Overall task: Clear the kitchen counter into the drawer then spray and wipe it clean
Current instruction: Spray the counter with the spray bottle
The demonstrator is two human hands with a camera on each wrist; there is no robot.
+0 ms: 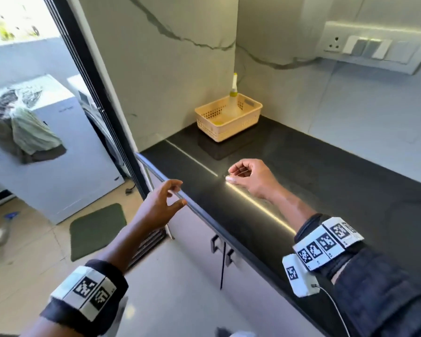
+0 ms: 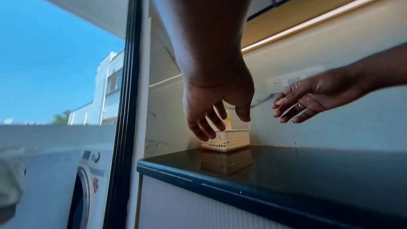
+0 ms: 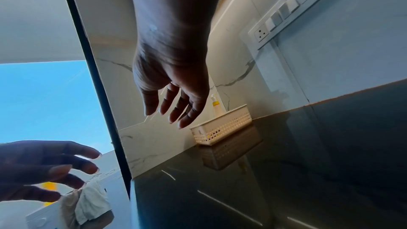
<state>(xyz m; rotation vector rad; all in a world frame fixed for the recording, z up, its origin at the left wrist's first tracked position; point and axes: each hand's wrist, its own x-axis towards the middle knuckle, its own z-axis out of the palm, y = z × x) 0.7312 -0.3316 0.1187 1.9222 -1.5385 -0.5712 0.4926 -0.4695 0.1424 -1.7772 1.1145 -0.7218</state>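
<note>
Outside, past the black sliding-door frame (image 1: 102,105), a white front-loading washing machine (image 1: 58,152) stands with a crumpled bundle of cloth and plastic (image 1: 24,122) on top, and a dark green floor mat (image 1: 96,231) lies on the tiled floor beside it. The left hand (image 1: 162,203) hangs in the air just off the rounded front edge of the glossy black stone counter (image 1: 326,190), its fingers loosely spread and slightly curled, holding nothing. Beyond it, in the far corner where the 2 marble-veined wall panels meet, sits the cream perforated plastic basket (image 1: 229,117), a rectangular tray whose long axis runs roughly along the back wall, one short end pointing toward the door; it is well apart from both hands. Inside it stands a pale spray bottle with a yellow collar (image 1: 234,93), upright, its long axis vertical, nozzle at the top. The right hand (image 1: 249,177) hovers low over the counter near its front edge, fingers relaxed and half-curled, gripping nothing. Farther right, a white socket-and-switch plate (image 1: 372,48) is fixed to the wall above the counter.
</note>
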